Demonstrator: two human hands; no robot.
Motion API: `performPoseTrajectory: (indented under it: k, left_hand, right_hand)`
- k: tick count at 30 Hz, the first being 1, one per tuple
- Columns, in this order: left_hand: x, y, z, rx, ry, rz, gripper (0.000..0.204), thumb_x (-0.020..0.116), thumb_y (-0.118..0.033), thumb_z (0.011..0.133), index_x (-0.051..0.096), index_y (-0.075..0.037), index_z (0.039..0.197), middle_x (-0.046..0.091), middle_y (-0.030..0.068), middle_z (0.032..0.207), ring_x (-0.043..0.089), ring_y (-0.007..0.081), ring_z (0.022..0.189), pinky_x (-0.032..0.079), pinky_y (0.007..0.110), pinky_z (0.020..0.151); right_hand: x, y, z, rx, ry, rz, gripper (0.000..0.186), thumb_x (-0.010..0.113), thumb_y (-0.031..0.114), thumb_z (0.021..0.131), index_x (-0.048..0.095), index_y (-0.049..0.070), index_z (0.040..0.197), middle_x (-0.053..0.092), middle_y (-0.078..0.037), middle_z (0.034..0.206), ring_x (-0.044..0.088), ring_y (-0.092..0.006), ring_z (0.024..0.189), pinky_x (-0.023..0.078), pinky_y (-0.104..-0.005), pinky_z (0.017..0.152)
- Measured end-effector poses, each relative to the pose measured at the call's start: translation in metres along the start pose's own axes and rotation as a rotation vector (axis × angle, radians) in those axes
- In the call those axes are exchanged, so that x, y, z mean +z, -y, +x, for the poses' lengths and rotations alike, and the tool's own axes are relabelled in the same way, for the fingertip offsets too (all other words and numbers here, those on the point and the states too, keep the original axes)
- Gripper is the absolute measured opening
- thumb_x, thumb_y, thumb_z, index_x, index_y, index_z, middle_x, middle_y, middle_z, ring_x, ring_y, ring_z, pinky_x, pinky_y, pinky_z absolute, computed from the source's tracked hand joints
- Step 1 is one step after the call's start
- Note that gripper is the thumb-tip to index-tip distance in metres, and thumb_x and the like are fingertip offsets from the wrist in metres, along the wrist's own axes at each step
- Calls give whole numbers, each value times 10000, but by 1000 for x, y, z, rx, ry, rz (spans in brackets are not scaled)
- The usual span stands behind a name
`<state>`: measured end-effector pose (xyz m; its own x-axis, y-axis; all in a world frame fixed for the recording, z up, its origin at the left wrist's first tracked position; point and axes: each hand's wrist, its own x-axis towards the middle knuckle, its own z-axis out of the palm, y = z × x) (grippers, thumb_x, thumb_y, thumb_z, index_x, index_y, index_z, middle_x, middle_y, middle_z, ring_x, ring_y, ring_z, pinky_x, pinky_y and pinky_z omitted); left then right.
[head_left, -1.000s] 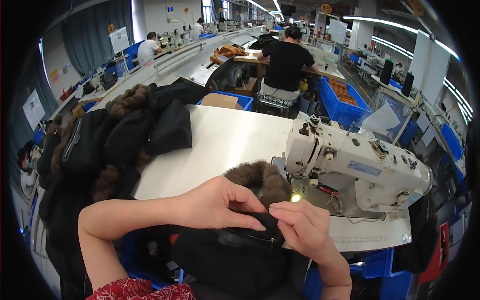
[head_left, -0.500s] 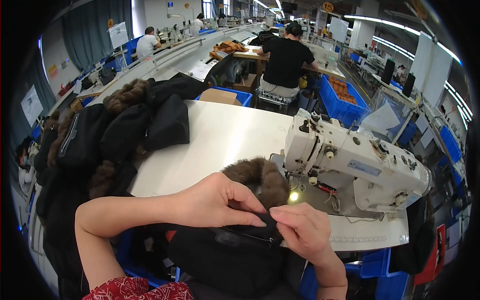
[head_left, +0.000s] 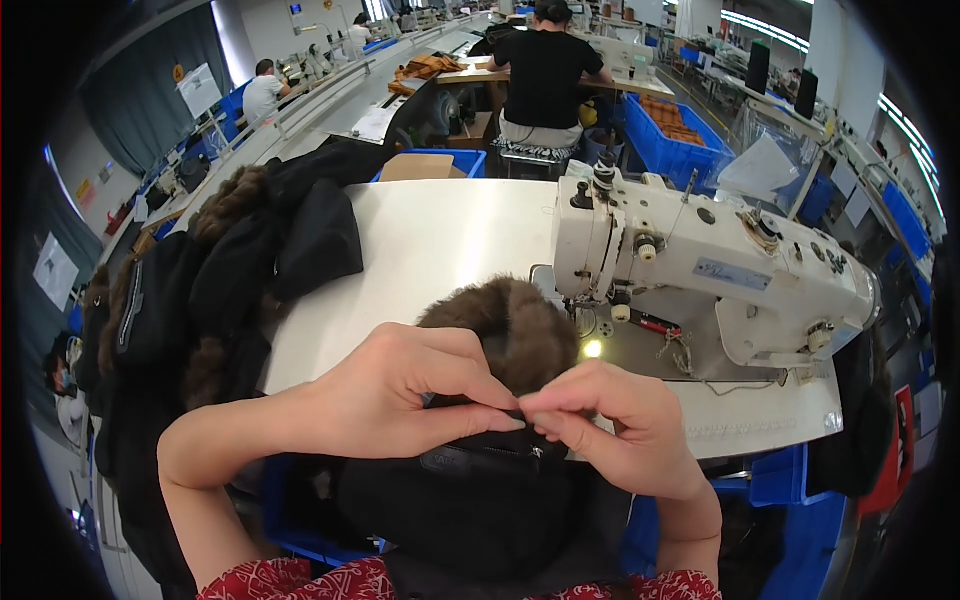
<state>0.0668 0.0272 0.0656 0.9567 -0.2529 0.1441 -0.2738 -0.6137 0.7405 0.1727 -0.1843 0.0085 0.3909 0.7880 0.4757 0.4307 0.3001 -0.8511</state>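
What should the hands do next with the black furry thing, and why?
Probably slide the black garment forward under the sewing machine. Both the left hand and right hand pinch its edge together, short of the lit needle area.

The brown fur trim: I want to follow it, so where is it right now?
In the head view the brown fur trim lies centre frame on the white table, just behind both hands and left of the sewing machine.

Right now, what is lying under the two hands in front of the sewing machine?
Under the left hand and right hand lies a black garment with brown fur trim. The fingers cover the seam edge between them, and the table beneath is hidden.
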Motion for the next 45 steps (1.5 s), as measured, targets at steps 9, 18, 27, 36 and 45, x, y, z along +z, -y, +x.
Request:
performPoseTrajectory:
  k: [9, 18, 27, 36, 45]
  left_hand:
    - [17, 6, -9, -163, -113, -185, 97, 656, -45, 922, 614, 3, 996, 641, 65, 888, 589, 116, 776, 474, 249, 685]
    - [29, 27, -7, 127, -292, 115, 99, 633, 2, 918, 581, -2, 1003, 624, 95, 873, 594, 164, 753, 467, 264, 662]
    - [1, 12, -39, 428, -453, 721, 326, 800, 38, 711, 623, -27, 978, 635, 74, 764, 616, 184, 561, 446, 264, 455]
    - [-25, -25, -18, -52, -174, 624, 113, 694, -88, 858, 611, -13, 865, 627, 131, 762, 635, 306, 659, 498, 350, 570]
    - [34, 86, 65, 127, -26, 426, 112, 694, -148, 873, 655, -43, 877, 657, 109, 804, 646, 312, 666, 513, 361, 595]
  right_hand:
    - [48, -50, -36, -89, -273, -341, 271, 806, 157, 758, 686, 55, 978, 646, -49, 883, 593, -245, 885, 463, -375, 860]
    - [44, -58, -29, -138, -214, -250, 211, 774, 102, 796, 594, 66, 899, 677, -83, 1006, 611, -271, 992, 405, -480, 1000]
    - [66, -53, 19, -274, -12, -295, 208, 674, 239, 895, 622, 38, 901, 681, -92, 919, 615, -283, 1024, 425, -434, 960]
    - [97, -33, 30, 420, 677, 790, 589, 511, 517, 983, 528, 6, 1275, 619, -79, 1205, 593, -154, 1078, 464, -275, 943]
    - [80, -76, -32, 881, -102, 1322, 567, 503, 516, 972, 576, 13, 1224, 642, -83, 1145, 619, -150, 991, 497, -298, 884]
